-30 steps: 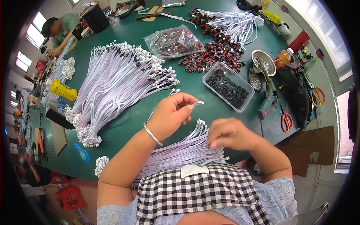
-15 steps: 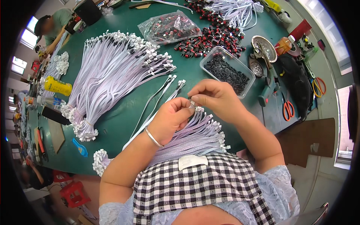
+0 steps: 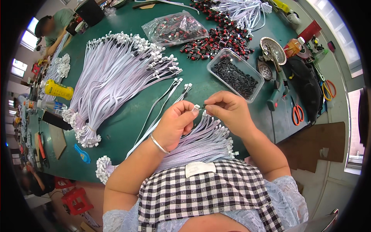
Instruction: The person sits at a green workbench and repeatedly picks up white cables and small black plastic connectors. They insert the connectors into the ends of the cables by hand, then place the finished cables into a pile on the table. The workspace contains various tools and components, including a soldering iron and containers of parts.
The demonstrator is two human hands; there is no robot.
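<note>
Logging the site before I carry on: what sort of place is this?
Likely an assembly workshop: bundled white cables, piled red-and-black parts and a clear tub of small black pieces share a green worktable.

Smooth, shiny metal bracelet [image 3: 157,144]; matt cloth apron [image 3: 201,193]; 2 textured lace sleeves [image 3: 289,195]; clear, glossy plastic box [image 3: 255,72]; crinkled, shiny plastic bag [image 3: 174,29]; smooth plastic plug [image 3: 196,107]; smooth, faintly shiny tabletop [image 3: 118,129].

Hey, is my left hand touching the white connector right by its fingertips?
Touching: the head view shows your left hand pinching the white connector between thumb and forefinger, its end sticking out.
</note>
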